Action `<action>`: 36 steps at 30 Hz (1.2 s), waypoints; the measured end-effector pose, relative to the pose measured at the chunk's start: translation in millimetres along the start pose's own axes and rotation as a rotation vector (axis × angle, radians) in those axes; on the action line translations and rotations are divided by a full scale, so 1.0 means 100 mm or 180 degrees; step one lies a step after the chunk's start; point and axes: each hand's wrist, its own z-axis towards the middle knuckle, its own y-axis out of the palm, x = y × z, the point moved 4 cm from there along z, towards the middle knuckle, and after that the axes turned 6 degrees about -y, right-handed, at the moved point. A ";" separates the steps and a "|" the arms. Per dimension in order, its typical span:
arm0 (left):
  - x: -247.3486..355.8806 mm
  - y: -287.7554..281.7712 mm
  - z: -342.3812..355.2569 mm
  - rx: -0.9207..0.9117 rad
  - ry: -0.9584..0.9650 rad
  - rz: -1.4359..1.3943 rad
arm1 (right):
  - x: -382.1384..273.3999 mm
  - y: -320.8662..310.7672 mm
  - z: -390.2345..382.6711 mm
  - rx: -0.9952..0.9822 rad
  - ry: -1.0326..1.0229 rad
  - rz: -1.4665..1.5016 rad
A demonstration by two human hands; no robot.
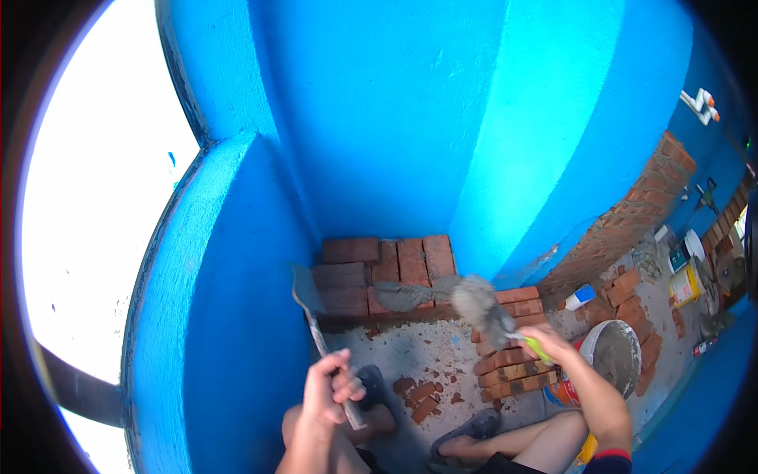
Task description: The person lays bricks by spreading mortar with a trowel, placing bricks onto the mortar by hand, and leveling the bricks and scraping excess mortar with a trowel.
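Left hand [328,391] curled fingers round long-handled tool [318,338], blade pointed eleven o'clock. Right hand [546,344] closed fingers round green-handled trowel [499,325], axis ten-to-four, mortar [474,300] at ten.

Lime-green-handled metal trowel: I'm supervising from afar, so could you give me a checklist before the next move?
1. Lime-green-handled metal trowel gripped in the bare right hand: ok.
2. Clumped grey mortar on its blade: ok, though blurred.
3. Flat grey-bladed, long-handled tool gripped in the bare left hand: ok.
4. Spread grey mortar patch covering the whole red-brick platform: not ok; only part near the front is covered.
5. More grey mortar in the round, pale-rimmed bucket: ok.
6. Mortar stiffness: cannot tell.
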 end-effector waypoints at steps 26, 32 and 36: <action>0.17 -0.08 0.07 0.0240 0.0385 -0.0051 | 0.39 -1.70 -2.43 0.3983 0.0710 -0.4102; -0.04 0.36 0.26 -0.0335 -0.0120 0.0216 | 1.83 -2.42 -2.46 0.1829 0.2786 -0.4101; -0.18 0.44 0.35 -0.0217 -0.0450 0.0245 | 1.95 -2.33 -1.93 0.1049 0.2358 -0.3955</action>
